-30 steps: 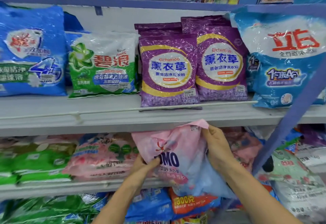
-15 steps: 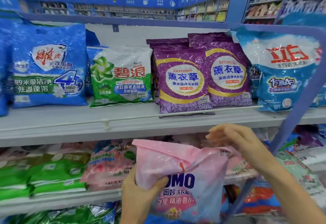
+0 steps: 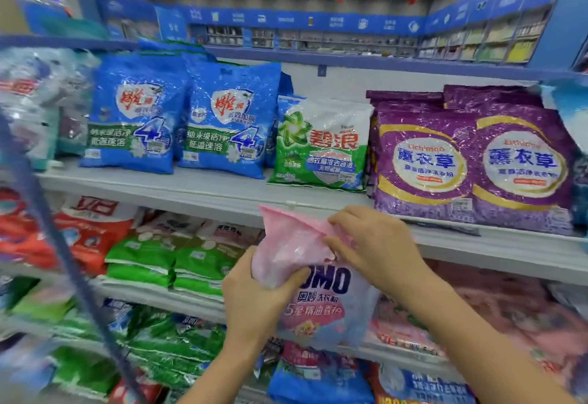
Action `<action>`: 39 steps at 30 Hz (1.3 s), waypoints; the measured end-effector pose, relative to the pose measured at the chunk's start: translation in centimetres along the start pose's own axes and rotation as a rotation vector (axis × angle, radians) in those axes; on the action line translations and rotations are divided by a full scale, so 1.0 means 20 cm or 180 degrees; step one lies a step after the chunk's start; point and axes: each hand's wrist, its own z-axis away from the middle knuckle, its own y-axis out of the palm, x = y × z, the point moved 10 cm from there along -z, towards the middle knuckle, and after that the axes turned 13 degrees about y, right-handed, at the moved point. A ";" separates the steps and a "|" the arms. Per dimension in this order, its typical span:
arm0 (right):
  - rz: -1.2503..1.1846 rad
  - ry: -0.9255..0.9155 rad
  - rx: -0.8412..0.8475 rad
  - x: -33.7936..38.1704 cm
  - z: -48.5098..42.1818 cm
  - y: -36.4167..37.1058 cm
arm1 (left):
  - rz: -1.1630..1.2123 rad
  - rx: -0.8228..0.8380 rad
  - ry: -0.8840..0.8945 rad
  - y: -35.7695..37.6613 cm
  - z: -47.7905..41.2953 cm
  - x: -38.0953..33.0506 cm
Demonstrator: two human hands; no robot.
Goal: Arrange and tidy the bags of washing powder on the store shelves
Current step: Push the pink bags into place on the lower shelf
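Note:
A pink OMO washing powder bag [image 3: 318,295] hangs upright in front of the shelves, clear of them. My left hand [image 3: 254,301] grips its left edge, thumb across the front. At the bag's upper right my right hand [image 3: 372,244] pinches the crumpled pink top. On the upper shelf [image 3: 222,193] stand two blue bags [image 3: 178,117], a green and white bag [image 3: 321,146] and two purple bags [image 3: 471,161]. Green bags [image 3: 168,260] lie stacked on the shelf below.
A slanted blue bar [image 3: 47,231] crosses the left foreground. Red and white bags [image 3: 79,231] sit at the left on the middle shelf, pink bags [image 3: 509,305] at the right. The bottom shelf holds green, blue and red bags. Another aisle runs behind.
The view swung left and up, showing more of the blue bags. The pink bag rose in front of the shelf edge. My right hand came from above the bag to pinch its top.

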 end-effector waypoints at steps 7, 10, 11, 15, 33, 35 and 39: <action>-0.0951 -0.0067 -0.0419 0.29 -0.16 -0.09 | -0.0479 -0.0695 0.0105 -0.38 -0.01 -0.15; -0.1012 -0.0503 -0.0599 0.57 -0.23 -0.21 | -0.0628 -0.1003 0.0050 -0.63 0.00 -0.18; -0.1023 -0.0631 -0.0657 0.67 -0.25 -0.25 | -0.0676 -0.1044 0.0063 -0.72 0.01 -0.20; -0.1175 -0.1163 -0.0835 1.07 -0.32 -0.37 | -0.0964 -0.0789 0.0003 -1.06 0.05 -0.21; -0.1895 -0.1998 -0.1317 2.77 -0.62 -0.01 | -0.0707 -0.0976 -0.0171 -2.81 -0.18 -0.07; -0.1885 -0.2006 -0.1135 2.96 -0.68 0.06 | -0.0620 -0.0978 -0.0147 -2.99 -0.23 -0.05; -0.1861 -0.1776 -0.0762 3.27 -0.84 0.21 | -0.0479 -0.1109 -0.0149 -3.28 -0.31 0.05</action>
